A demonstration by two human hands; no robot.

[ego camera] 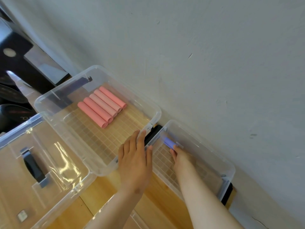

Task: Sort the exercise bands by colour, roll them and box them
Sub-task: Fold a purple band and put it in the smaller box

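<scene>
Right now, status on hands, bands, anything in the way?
Status: left grip flat where both boxes meet, holding nothing. The right grip pinches purple roll inside right box. Five pink rolls in left box. No obstruction seen.

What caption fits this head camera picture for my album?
Right hand touches a purple roll in one clear box; five pink rolls lie in the other box.

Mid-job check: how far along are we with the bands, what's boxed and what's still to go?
Done: five pink rolls lie side by side in the left box. In hand: the right hand has its fingertips on one purple roll in the right box; the left hand rests on the box rims. Left: no loose bands show, so I cannot tell; the lid is off.
</scene>
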